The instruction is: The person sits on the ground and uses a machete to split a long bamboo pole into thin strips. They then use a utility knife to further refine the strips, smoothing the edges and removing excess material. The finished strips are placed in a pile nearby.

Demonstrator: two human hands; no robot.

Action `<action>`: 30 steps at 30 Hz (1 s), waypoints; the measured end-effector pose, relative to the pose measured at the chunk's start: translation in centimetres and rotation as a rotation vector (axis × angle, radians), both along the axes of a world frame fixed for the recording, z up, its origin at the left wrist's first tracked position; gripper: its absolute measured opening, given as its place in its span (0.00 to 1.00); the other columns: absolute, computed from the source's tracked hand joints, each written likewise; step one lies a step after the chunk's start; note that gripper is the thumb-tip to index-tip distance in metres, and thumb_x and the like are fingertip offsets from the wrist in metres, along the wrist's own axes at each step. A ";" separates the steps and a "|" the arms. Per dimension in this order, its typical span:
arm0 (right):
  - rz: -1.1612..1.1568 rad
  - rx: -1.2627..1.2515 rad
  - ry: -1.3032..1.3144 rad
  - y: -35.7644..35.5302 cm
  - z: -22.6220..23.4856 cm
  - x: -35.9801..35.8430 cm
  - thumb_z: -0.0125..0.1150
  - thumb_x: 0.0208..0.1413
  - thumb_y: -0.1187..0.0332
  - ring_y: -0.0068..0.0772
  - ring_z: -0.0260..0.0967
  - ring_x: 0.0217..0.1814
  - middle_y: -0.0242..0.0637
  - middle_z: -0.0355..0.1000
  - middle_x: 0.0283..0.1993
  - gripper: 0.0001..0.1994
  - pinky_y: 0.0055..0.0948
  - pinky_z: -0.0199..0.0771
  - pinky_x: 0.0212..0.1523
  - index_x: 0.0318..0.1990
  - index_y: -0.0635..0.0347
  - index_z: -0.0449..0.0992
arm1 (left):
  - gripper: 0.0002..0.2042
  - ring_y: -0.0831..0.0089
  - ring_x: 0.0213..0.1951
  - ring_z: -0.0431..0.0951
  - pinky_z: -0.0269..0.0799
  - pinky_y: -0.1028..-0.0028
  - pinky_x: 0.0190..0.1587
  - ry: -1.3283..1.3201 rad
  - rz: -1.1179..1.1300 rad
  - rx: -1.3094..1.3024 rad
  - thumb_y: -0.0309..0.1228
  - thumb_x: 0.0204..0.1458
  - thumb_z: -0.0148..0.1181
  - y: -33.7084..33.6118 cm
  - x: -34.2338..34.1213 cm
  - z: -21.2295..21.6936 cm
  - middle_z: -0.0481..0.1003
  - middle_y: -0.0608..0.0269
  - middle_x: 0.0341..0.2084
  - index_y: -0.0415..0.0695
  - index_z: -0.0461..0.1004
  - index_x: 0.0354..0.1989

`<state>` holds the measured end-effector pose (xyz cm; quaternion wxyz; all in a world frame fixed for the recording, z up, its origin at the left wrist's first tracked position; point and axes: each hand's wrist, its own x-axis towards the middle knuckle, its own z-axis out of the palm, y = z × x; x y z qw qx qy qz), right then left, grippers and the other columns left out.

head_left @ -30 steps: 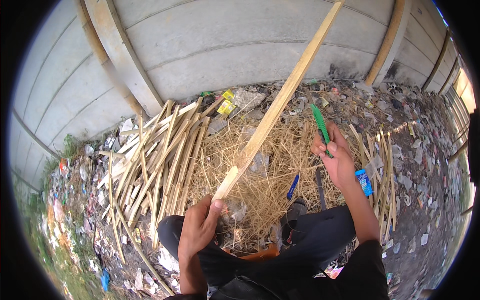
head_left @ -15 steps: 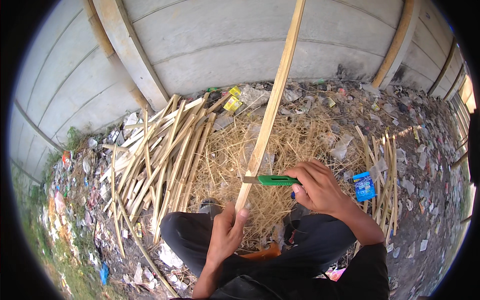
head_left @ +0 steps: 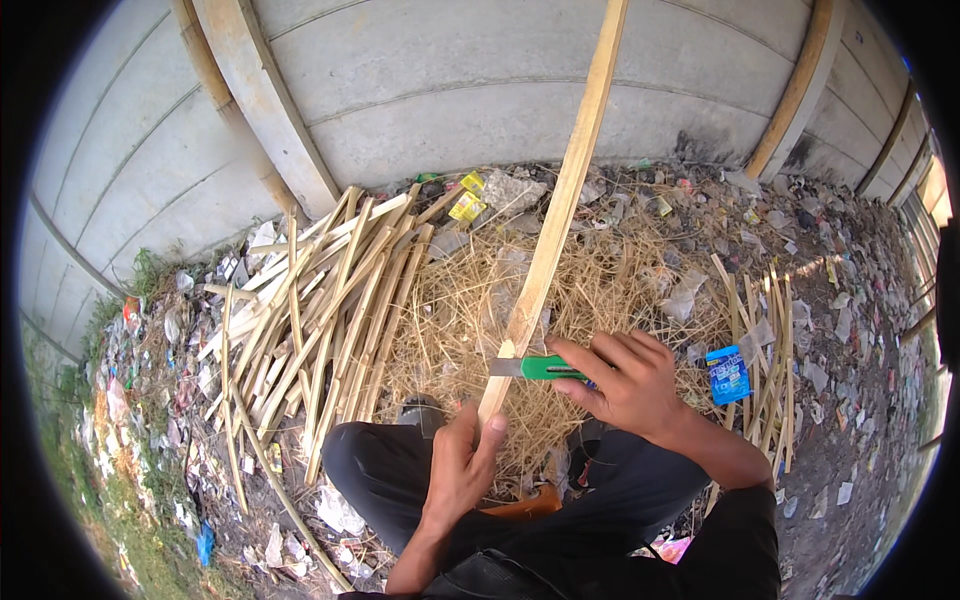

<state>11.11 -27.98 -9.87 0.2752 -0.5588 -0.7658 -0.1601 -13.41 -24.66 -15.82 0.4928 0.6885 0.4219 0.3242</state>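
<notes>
My left hand [head_left: 465, 462] is closed round the lower end of a long pale bamboo strip [head_left: 560, 215], which slants up and away past the top of the view. In my right hand [head_left: 632, 385] is a green utility knife [head_left: 548, 367], gripped by its handle. Its metal blade [head_left: 506, 367] lies across the strip a short way above my left thumb. A small pale shaving [head_left: 507, 348] stands up from the strip just beyond the blade.
Many shavings [head_left: 450, 310] cover the ground before my crossed legs. A heap of strips [head_left: 330, 310] lies at left, a smaller bundle [head_left: 782, 370] at right beside a blue packet [head_left: 727, 374]. A grey panel wall [head_left: 440, 110] rises behind littered ground.
The strip has shifted a little to the right, with my left hand following. The knife has turned so its blade shows broader, and a shaving now stands at the cut.
</notes>
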 end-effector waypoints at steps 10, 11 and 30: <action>0.005 0.099 -0.088 -0.3 0.2 -0.2 0.70 0.58 0.49 0.23 0.67 0.26 0.23 0.67 0.28 0.18 0.27 0.62 0.30 0.50 0.47 0.83 | 0.16 0.72 0.20 0.64 0.62 0.65 0.25 -0.029 -0.039 -0.009 0.39 0.70 0.54 -0.2 0.1 0.6 0.67 0.56 0.16 0.34 0.72 0.39; 0.017 0.107 -0.087 -0.3 0.1 -0.1 0.69 0.59 0.49 0.21 0.67 0.25 0.23 0.66 0.27 0.18 0.26 0.61 0.28 0.50 0.47 0.83 | 0.16 0.72 0.20 0.64 0.62 0.65 0.25 -0.037 -0.043 -0.012 0.39 0.70 0.54 -0.2 0.1 0.6 0.67 0.56 0.16 0.34 0.73 0.40; 0.085 -0.012 0.082 0.2 -0.7 0.0 0.65 0.61 0.47 0.27 0.75 0.20 0.27 0.73 0.24 0.17 0.28 0.72 0.21 0.47 0.48 0.80 | 0.16 0.66 0.19 0.66 0.65 0.63 0.26 0.040 -0.046 -0.029 0.39 0.71 0.54 -0.4 0.6 1.5 0.70 0.52 0.17 0.35 0.74 0.42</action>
